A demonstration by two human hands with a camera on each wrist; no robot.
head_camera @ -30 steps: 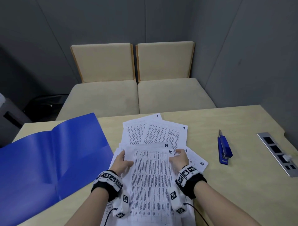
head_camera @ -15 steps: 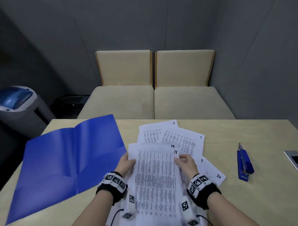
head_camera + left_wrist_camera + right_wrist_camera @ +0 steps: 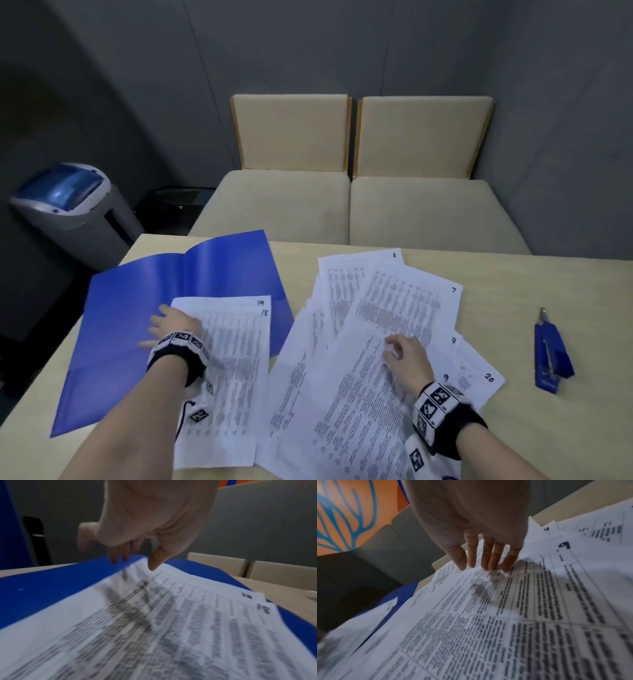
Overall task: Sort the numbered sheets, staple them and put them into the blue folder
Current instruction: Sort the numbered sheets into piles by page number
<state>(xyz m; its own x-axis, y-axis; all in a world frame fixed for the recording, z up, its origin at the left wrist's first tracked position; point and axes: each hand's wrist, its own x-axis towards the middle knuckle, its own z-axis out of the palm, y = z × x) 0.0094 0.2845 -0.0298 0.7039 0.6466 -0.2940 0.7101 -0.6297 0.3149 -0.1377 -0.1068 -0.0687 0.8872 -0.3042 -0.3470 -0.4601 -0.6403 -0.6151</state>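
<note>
Left hand (image 3: 174, 323) spread flat, thumb pressing the far left corner of the small stack of white printed sheets marked 18 and 19 (image 3: 236, 363), fingertips on the open glossy blue folder (image 3: 144, 308) beneath. Stack now lying partly on the folder's right half, shifted left from between both hands a second ago. Right hand (image 3: 406, 358) now parted from that stack, fingers loosely extended, tips pressing down on the white printed sheet marked 9 (image 3: 359, 404) atop the fanned pile. Blue metal stapler (image 3: 551, 356) well apart on the pale wooden table (image 3: 565, 291), untouched.
</note>
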